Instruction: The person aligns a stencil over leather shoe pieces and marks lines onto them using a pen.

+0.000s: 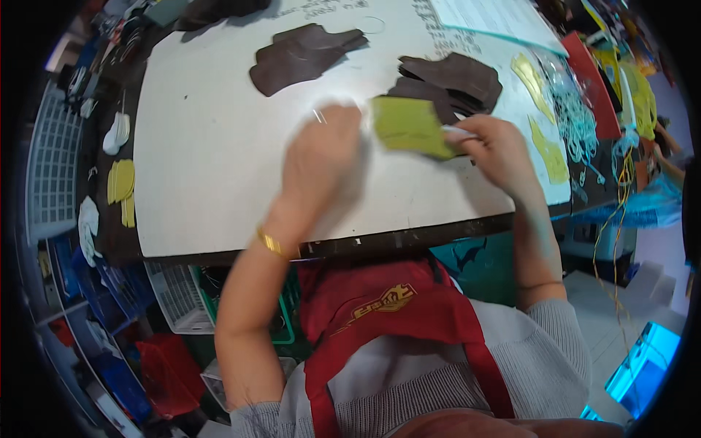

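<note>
A printed sheet (489,20) lies at the far right of the white worktop (204,182), with a tangle of teal cord (573,124) beside a red panel (593,84). Twisted yellow wires (622,201) hang at the right. To the left stand a pale grid-walled basket (55,168) and, lower, a red plastic bag (169,376).

Bright glare on the tabletop (212,175); left grip (325,150) blurred; edges bend into black.

Two hands (499,152), perhaps three brown piles (303,60)
</note>
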The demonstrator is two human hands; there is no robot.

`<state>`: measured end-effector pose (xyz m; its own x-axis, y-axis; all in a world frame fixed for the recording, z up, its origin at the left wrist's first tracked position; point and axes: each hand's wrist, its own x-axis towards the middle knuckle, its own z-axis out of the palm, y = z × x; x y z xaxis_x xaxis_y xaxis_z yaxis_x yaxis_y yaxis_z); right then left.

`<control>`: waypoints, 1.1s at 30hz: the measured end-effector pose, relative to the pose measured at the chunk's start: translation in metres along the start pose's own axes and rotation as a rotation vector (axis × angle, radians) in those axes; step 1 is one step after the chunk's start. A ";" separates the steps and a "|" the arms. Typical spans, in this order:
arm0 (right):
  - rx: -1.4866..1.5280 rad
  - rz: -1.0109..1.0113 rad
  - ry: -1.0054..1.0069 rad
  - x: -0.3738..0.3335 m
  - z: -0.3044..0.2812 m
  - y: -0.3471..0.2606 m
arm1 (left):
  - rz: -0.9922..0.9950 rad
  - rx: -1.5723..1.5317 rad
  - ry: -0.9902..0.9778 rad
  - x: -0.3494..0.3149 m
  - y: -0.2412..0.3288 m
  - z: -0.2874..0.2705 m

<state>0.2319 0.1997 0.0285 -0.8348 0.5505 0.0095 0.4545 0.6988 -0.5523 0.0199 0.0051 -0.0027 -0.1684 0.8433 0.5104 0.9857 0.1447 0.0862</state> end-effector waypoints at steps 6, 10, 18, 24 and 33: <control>0.256 -0.033 0.347 -0.005 -0.018 0.032 | -0.223 0.191 -0.204 -0.001 -0.056 0.011; 0.506 0.073 0.204 -0.021 0.004 -0.003 | -0.080 -0.081 -0.227 -0.069 0.035 -0.036; 0.518 -0.058 -0.235 -0.013 0.052 -0.030 | -0.201 -0.200 0.054 -0.105 0.064 -0.038; 0.296 -0.226 -0.295 -0.002 0.062 -0.046 | -0.285 -0.231 0.111 -0.117 0.066 -0.036; 0.185 -0.202 -0.285 0.001 0.060 -0.043 | -0.271 -0.199 -0.005 -0.098 0.074 -0.041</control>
<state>0.1923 0.1424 0.0022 -0.9662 0.2433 -0.0847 0.2308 0.6714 -0.7042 0.1093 -0.0879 -0.0107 -0.4241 0.7904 0.4421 0.8858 0.2604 0.3840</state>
